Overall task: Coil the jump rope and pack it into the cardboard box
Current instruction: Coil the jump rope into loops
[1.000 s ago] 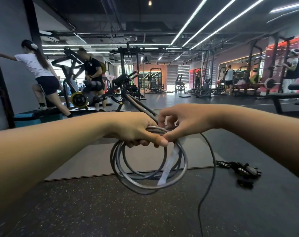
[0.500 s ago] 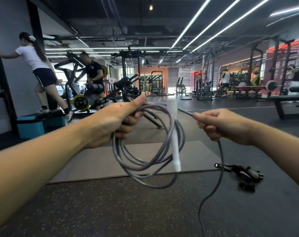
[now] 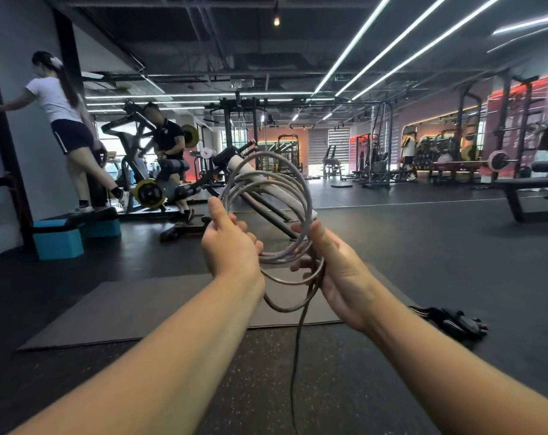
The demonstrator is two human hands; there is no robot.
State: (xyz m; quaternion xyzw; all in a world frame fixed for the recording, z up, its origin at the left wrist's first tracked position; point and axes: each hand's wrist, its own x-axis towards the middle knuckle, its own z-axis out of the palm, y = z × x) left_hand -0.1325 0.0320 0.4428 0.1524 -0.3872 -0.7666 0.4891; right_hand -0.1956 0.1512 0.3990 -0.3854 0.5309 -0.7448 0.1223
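Note:
A grey jump rope (image 3: 304,196), wound into several loops, stands upright between my hands at chest height. My left hand (image 3: 230,246) grips the coil's lower left side, thumb pointing up. My right hand (image 3: 338,271) holds the lower right of the coil, fingers curled round the strands. A white handle (image 3: 268,183) lies slanted across the coil's far side. One loose strand (image 3: 298,356) hangs from the coil down to the floor. No cardboard box is in view.
A grey mat (image 3: 141,306) lies on the dark rubber floor below my hands. Black gloves or straps (image 3: 454,321) lie to the right of it. Weight machines (image 3: 159,189), a blue step (image 3: 59,240) and two people are at the left; racks and a bench stand far right.
My right hand has come back in from the right and taken hold of the coil. The coil has swung up from hanging below my left hand to standing upright between both hands.

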